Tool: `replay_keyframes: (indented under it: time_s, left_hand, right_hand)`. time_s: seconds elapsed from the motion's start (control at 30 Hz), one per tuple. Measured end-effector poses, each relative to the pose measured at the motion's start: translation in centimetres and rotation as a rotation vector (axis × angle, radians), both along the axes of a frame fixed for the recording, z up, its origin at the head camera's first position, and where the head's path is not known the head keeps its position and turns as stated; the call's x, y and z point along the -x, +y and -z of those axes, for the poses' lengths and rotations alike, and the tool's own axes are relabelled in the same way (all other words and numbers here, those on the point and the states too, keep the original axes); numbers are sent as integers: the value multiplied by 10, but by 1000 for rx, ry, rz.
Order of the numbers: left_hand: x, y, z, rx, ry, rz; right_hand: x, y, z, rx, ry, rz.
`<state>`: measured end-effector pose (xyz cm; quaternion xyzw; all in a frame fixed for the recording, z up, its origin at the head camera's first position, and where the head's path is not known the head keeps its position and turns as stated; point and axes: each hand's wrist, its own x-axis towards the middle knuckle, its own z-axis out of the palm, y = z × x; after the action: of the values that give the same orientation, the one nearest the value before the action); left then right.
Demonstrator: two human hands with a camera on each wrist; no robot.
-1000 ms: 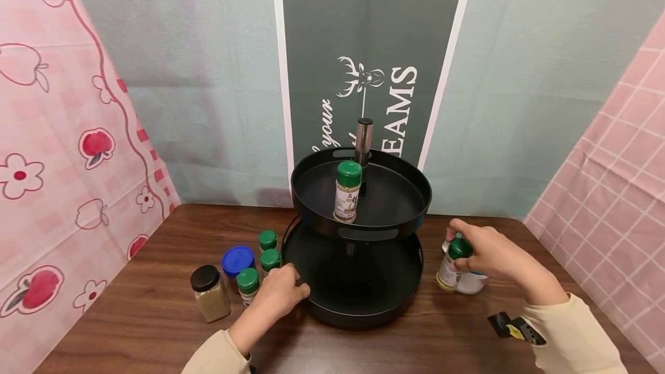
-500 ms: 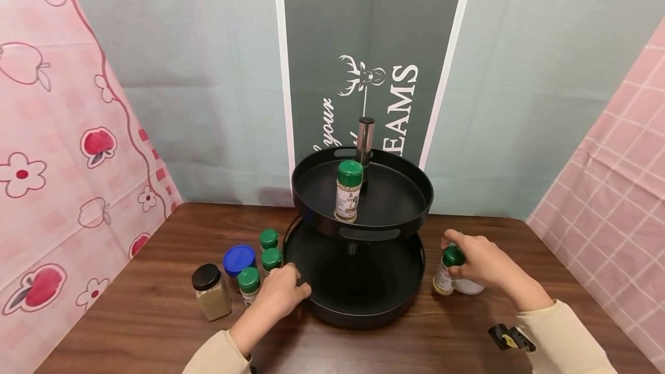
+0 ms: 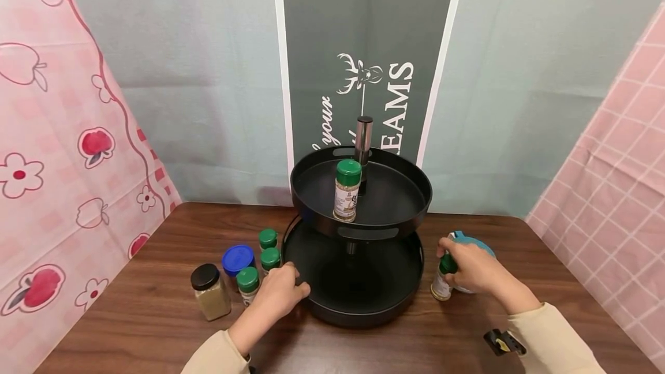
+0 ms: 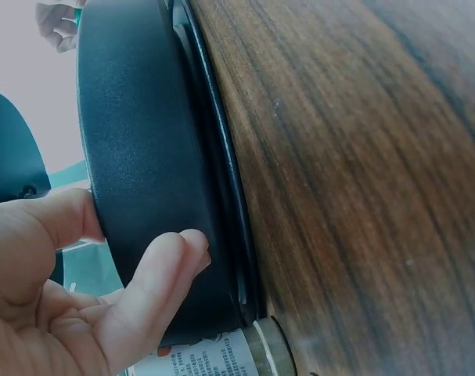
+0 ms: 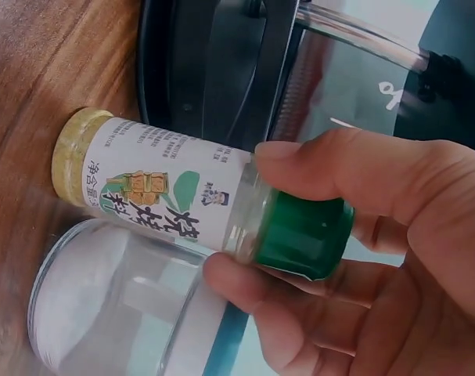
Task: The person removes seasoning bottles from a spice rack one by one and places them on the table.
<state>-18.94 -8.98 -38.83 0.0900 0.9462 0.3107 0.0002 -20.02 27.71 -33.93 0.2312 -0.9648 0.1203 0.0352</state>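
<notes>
In the head view, my right hand (image 3: 470,267) pinches a spice bottle (image 3: 441,288) by its green cap and neck. The right wrist view shows the bottle (image 5: 155,184) with its white label and yellowish contents near the base, thumb on one side and fingers on the other. Right beside it is a clear jar (image 5: 112,298) of white contents with a blue lid (image 3: 475,243). My left hand (image 3: 277,293) holds the left front rim of the black two-tier tray (image 3: 358,319); in the left wrist view, the thumb is at the rim and fingers (image 4: 163,270) lie along the outer wall.
Another green-capped bottle (image 3: 347,192) stands on the upper tier, in front of the metal post (image 3: 363,137). Left of the tray are several green-capped bottles (image 3: 247,281), a blue-lidded jar (image 3: 238,258) and a black-capped jar (image 3: 210,293). Fabric hangs behind and at both sides.
My right hand has moved left and slightly toward me with the spice bottle, away from the blue-lidded clear jar, whose lid now shows more. My left hand stays at the tray rim.
</notes>
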Motion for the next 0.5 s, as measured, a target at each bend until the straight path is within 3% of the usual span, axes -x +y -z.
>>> replay_keyframes:
  time_s: [0.33, 0.5]
  left_hand:
    - [-2, 0, 0, 6, 27, 3]
    - [-2, 0, -1, 1, 34, 3]
  right_hand:
    - [-2, -3, 2, 10, -66, 44]
    - [-3, -3, 3, 22, -54, 49]
